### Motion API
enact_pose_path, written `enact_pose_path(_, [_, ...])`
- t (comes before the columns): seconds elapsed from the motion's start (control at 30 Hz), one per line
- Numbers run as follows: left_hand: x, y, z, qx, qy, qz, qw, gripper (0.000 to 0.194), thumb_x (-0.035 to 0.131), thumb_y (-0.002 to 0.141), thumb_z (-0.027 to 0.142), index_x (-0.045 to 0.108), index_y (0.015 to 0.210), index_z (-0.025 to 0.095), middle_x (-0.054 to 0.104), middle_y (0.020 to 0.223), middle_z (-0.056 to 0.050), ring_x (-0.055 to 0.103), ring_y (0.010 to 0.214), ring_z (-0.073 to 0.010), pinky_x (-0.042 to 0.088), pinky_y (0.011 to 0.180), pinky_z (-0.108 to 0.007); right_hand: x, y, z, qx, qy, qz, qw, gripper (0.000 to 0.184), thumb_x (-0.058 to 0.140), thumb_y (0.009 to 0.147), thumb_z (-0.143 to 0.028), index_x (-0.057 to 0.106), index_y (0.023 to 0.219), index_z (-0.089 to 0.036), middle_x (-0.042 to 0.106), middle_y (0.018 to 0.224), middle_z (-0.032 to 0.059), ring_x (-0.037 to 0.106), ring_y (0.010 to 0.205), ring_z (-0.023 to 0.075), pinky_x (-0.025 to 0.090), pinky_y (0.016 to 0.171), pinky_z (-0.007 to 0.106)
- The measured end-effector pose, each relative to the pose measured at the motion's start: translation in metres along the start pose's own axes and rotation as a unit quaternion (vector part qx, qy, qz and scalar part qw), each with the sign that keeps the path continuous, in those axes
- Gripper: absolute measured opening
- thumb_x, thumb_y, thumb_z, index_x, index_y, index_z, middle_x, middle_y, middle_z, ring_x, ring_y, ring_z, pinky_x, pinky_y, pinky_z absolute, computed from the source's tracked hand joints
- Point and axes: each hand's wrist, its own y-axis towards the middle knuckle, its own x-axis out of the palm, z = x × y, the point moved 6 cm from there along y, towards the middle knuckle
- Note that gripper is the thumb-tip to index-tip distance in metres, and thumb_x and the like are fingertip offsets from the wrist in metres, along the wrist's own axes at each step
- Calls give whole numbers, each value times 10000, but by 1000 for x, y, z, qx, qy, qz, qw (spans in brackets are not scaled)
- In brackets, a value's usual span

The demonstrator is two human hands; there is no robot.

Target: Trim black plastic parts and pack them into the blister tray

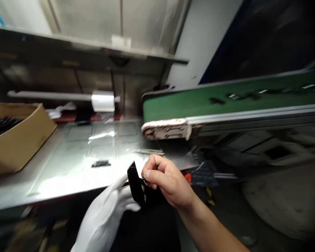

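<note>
A thin, glossy black rectangular panel (135, 183) is held tilted, almost upright, just off the front edge of the lit worktop. My left hand (105, 211), in a white glove, grips it from behind and the left side; the panel hides some of its fingertips. Bare and closed in a pinch, my right hand (165, 176) is at the panel's right side. A small dark bit shows between its thumb and forefinger, too small to name, and seems to join the panel. Another small dark flat piece (101, 163) lies on the glass worktop (68, 175).
At left stands a cardboard box (21, 140) with dark parts inside. A white roll (103, 101) hangs on a bar behind the worktop. Tweezers-like metal strips (149, 152) lie beyond my right hand. On the right, a green conveyor belt (178, 106) carries several dark pieces.
</note>
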Motion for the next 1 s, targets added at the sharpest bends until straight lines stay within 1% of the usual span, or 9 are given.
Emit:
enact_pose_path(0.03, [11, -11, -3, -20, -49, -1, 999, 511, 441, 1014, 557, 743, 1275, 238, 799, 1059, -136, 768, 923, -335, 643, 765, -478, 19, -14, 24, 38, 77, -2, 996, 193, 713, 862, -271, 558, 791, -179, 577, 675, -38, 456, 588, 75, 354, 543, 200])
enact_pose_path(0.1, [22, -22, -13, -41, -149, 4, 988, 473, 446, 1046, 490, 707, 1315, 202, 800, 993, -130, 772, 838, -277, 633, 681, -372, 43, -33, 61, 104, 160, 13, 981, 224, 731, 866, -297, 552, 788, -189, 556, 637, -48, 416, 550, 73, 320, 506, 200])
enact_pose_path(0.17, [24, -31, -26, -47, -239, 0, 970, 419, 495, 1055, 428, 673, 1369, 215, 807, 956, -103, 778, 800, -222, 611, 631, -267, 55, -45, 87, 148, 205, 23, 967, 244, 742, 882, -326, 552, 803, -195, 556, 628, -51, 403, 531, 72, 311, 487, 200])
enact_pose_path(0.23, [22, -41, -38, -54, -312, -16, 949, 410, 516, 1062, 403, 652, 1401, 216, 812, 978, -98, 787, 825, -202, 610, 637, -222, 60, -53, 104, 174, 224, 27, 959, 252, 745, 896, -338, 554, 809, -198, 576, 641, -47, 424, 539, 74, 334, 494, 197])
enact_pose_path(0.27, [20, -46, -44, -59, -327, -20, 943, 412, 512, 1067, 407, 652, 1402, 214, 812, 983, -93, 789, 834, -197, 614, 642, -215, 61, -56, 109, 183, 226, 28, 956, 247, 742, 903, -334, 558, 810, -197, 586, 649, -45, 437, 547, 73, 348, 503, 195])
enact_pose_path(0.43, [19, -60, -54, -59, -360, -24, 931, 415, 476, 1085, 396, 640, 1415, 203, 811, 1000, -75, 789, 855, -176, 621, 668, -200, 65, -70, 119, 200, 238, 15, 950, 206, 714, 936, -300, 579, 820, -197, 613, 673, -42, 496, 564, 72, 401, 530, 189])
enact_pose_path(0.7, [21, -62, -56, -83, -352, -28, 932, 425, 506, 1073, 420, 638, 1422, 218, 812, 956, -73, 784, 801, -162, 607, 679, -193, 70, -76, 115, 196, 269, -7, 943, 174, 656, 983, -252, 571, 834, -218, 608, 630, -65, 530, 510, 70, 411, 502, 176])
enact_pose_path(0.87, [20, -66, -58, -83, -340, -27, 936, 432, 496, 1075, 424, 627, 1433, 221, 801, 925, -76, 769, 772, -160, 601, 664, -201, 65, -79, 115, 190, 222, -9, 956, 167, 652, 991, -277, 577, 855, -214, 598, 629, -67, 515, 519, 64, 416, 517, 179])
enact_pose_path(1.0, [20, -69, -60, -70, -329, -27, 941, 435, 459, 1087, 418, 611, 1446, 224, 793, 894, -73, 750, 732, -154, 597, 658, -217, 60, -82, 117, 189, 164, -1, 968, 197, 689, 976, -339, 597, 870, -202, 605, 706, -53, 515, 617, 67, 438, 589, 185])
